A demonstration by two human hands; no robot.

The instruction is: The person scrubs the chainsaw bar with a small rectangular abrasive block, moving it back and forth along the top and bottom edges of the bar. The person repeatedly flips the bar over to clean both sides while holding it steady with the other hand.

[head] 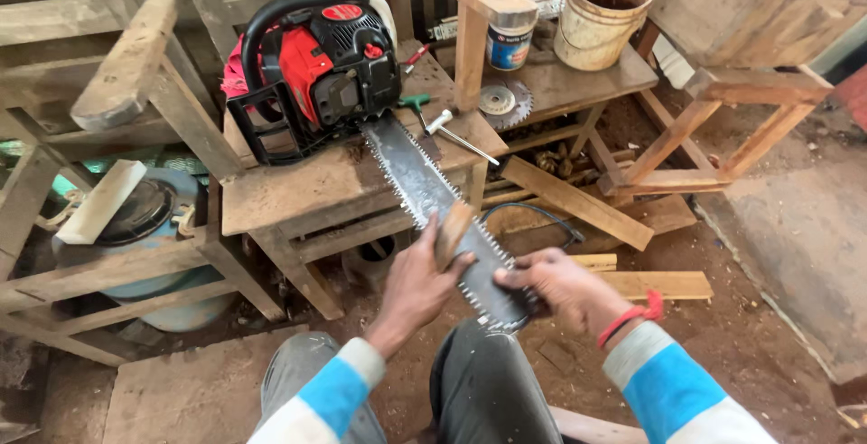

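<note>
2 hands (415,286) on chainsaw bar (424,186)

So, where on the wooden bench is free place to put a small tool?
The bench is bare in front of the chainsaw, left of its bar. Right of the bar it is crowded: T-handle wrench, saw disc, tin, bucket.

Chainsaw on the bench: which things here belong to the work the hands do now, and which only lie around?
In use:
chainsaw
its bar with chain
wooden-handled tool in left hand
right hand near the bar tip

Lying about:
bucket
tin can
circular blade
blue drum
</note>
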